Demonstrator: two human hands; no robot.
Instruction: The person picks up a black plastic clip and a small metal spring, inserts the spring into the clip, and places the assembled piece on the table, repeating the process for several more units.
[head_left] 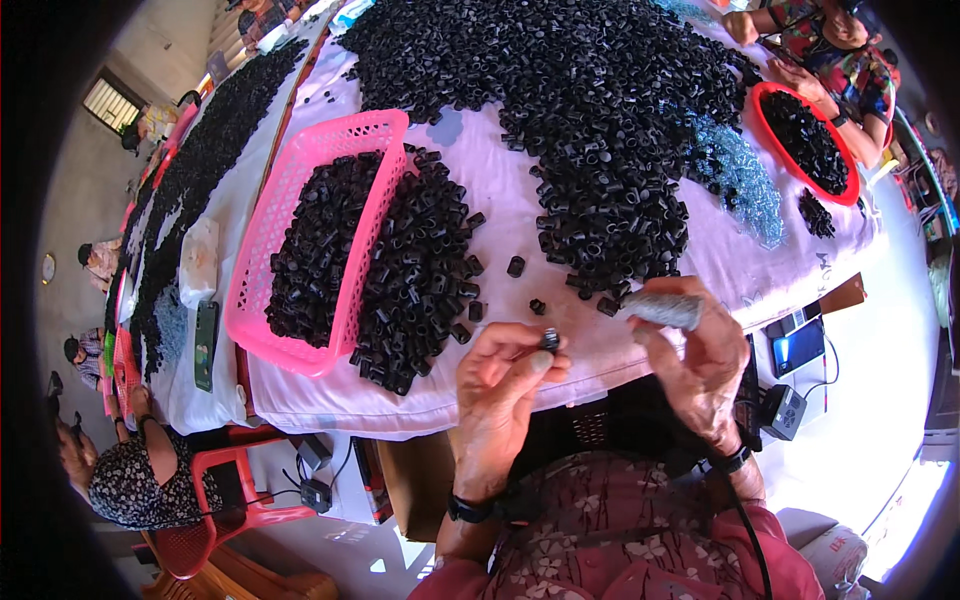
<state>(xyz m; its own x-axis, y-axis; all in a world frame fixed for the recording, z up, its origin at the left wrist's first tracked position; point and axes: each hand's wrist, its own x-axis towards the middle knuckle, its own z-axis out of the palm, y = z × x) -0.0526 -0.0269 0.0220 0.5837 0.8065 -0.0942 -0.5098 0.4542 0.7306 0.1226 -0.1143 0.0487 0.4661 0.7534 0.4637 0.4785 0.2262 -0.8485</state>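
Note:
My left hand [497, 400] pinches a small black cap [549, 340] between thumb and fingertips, just over the table's near edge. My right hand [702, 365] is wrapped round a short, pale grey cylinder [668, 310] with a ridged surface; what it is made of I cannot tell. The two hands are apart, with the cylinder to the right of the cap. In front of them, several loose black caps [516, 266] lie on the pink cloth. A big heap of similar black caps [610, 225] spreads toward the far side.
A pink plastic basket [245, 280] of black caps stands left, with a pile of caps [420, 270] against it. Small clear pieces [745, 185] lie at the right, near a red tray [856, 180]. Other people sit around the tables. A phone [205, 345] lies on the left table.

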